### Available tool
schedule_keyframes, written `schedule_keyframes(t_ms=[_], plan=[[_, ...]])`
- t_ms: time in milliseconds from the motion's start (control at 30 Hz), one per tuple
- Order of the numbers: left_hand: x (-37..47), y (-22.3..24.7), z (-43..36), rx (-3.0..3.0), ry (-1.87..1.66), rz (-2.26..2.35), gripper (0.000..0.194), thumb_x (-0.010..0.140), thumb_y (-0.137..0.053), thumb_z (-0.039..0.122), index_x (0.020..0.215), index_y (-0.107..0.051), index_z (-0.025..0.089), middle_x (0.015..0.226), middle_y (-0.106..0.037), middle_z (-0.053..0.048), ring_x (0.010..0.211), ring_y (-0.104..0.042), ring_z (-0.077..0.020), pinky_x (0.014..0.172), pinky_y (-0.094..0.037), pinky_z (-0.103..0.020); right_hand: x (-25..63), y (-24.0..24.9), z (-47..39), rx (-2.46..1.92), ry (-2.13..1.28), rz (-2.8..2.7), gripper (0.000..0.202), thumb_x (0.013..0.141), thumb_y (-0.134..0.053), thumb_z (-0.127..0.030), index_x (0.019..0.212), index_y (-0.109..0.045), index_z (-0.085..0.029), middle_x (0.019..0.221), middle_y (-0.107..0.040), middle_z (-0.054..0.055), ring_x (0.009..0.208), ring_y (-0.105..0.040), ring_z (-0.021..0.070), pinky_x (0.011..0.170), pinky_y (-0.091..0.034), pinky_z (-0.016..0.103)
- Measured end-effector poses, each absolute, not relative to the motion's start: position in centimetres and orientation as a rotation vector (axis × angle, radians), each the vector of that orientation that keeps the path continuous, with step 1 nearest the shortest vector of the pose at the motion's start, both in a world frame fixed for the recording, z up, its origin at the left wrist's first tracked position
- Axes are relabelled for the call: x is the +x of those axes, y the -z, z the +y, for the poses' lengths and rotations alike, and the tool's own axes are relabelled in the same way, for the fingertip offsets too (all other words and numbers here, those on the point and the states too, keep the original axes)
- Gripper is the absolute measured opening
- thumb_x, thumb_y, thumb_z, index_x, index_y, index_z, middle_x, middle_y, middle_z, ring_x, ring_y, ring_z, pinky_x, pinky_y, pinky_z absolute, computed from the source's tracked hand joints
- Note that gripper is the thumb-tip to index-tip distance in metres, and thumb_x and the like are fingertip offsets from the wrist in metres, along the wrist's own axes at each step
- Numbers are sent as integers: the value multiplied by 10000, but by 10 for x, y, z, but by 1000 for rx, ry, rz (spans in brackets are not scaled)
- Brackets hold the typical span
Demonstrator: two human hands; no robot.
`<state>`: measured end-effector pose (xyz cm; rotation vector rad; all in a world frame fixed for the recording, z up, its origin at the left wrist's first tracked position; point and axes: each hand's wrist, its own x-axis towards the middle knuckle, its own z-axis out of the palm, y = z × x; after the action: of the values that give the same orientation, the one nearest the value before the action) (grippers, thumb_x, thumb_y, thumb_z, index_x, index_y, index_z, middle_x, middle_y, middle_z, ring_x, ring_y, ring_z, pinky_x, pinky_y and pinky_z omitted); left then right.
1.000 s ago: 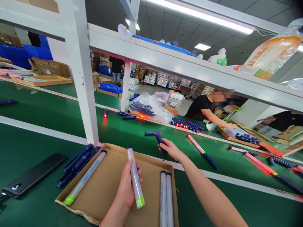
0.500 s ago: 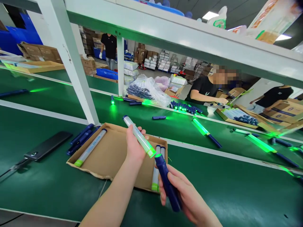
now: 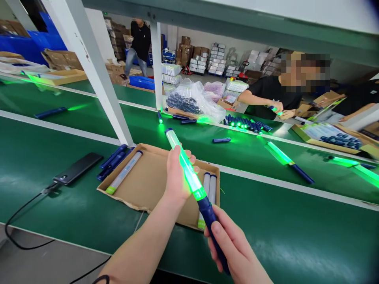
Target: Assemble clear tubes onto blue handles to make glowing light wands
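My left hand [image 3: 177, 171] is closed around a clear light stick tube [image 3: 186, 167] with a dark blue cap, which glows bright green. My right hand [image 3: 229, 238] grips a dark blue flashlight-like handle [image 3: 211, 221], its end joined to the tube's lower end, so the two form one tilted stick. Beneath my hands lies a shallow cardboard tray [image 3: 154, 173]. One unlit tube [image 3: 124, 172] rests along its left side, and two more tubes [image 3: 209, 189] lie at its right side, partly hidden by the handle.
Dark blue handles [image 3: 114, 161] lie left of the tray, beside a black power bank [image 3: 78, 169] with a cable. Behind runs a green conveyor belt [image 3: 189, 152] with lit sticks [image 3: 278, 153]. A white post [image 3: 94, 75] stands left. A co-worker [image 3: 275, 94] works across the belt.
The handle and the tube, apart before, are now joined end to end, and the tube has lit up green. My view has tilted down and shifted left.
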<state>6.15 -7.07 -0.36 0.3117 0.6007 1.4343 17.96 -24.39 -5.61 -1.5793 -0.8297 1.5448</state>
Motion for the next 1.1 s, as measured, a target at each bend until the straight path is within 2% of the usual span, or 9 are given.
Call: schedule_keyframes(t_ms=[233,400,500,600,667,800,933,1000,1100], plan=[[64,10,-69,414,-1415,725,574,716,-930,574,889,-507,226,770,-519,49,632,-512,-94,482,-413,-171,183,53,-240,-1680,-1542,-865,966,801,-590,-954,1556,-569,-352,1021,-673,79,735,-586,219,579,-511,347],[72,11,-73,406,-1376,777,464,829,-855,511,949,-495,243,751,-508,69,514,-447,-65,439,-371,-166,182,54,-241,-1732,-1481,-933,996,816,-531,-973,1587,-540,-342,1044,-680,96,749,-599,239,569,-521,361],[77,16,-75,414,-1387,814,397,897,-798,463,978,-472,251,754,-495,78,512,-441,-60,438,-373,-157,183,58,-242,-1771,-1394,-1032,953,864,-492,-949,1597,-527,-340,994,-677,83,698,-578,217,563,-501,355],[79,20,-74,413,-1372,798,391,917,-780,460,977,-452,256,761,-486,81,524,-434,-59,437,-372,-150,183,63,-238,-1767,-1427,-967,962,863,-529,-934,1619,-482,-342,848,-633,40,636,-539,192,502,-457,310],[78,22,-73,409,-1354,746,446,875,-825,477,974,-449,256,778,-484,76,560,-451,-64,435,-363,-143,182,67,-235,-1707,-1489,-867,999,831,-583,-935,1612,-481,-320,795,-607,22,610,-522,177,460,-421,272],[75,18,-74,412,-1315,635,540,799,-893,504,952,-438,256,788,-465,73,604,-447,-70,423,-334,-133,178,70,-235,-1601,-1558,-741,1072,761,-673,-936,1596,-483,-292,790,-595,12,580,-497,150,422,-386,232],[76,14,-76,430,-1328,673,494,836,-861,469,955,-430,258,767,-468,79,577,-440,-64,418,-332,-130,174,67,-239,-1632,-1544,-717,1102,738,-663,-959,1598,-483,-295,825,-603,24,632,-547,176,438,-417,242],[79,15,-77,459,-1355,739,439,883,-811,469,971,-435,260,761,-482,82,552,-434,-59,421,-346,-133,174,67,-238,-1670,-1491,-764,1060,769,-634,-953,1584,-513,-286,860,-630,44,654,-581,198,457,-455,270],[84,20,-78,507,-1387,829,410,923,-754,512,988,-436,262,761,-497,89,528,-430,-57,424,-363,-140,174,76,-235,-1693,-1357,-938,894,912,-561,-857,1578,-539,-261,796,-647,45,639,-612,230,485,-509,314]])
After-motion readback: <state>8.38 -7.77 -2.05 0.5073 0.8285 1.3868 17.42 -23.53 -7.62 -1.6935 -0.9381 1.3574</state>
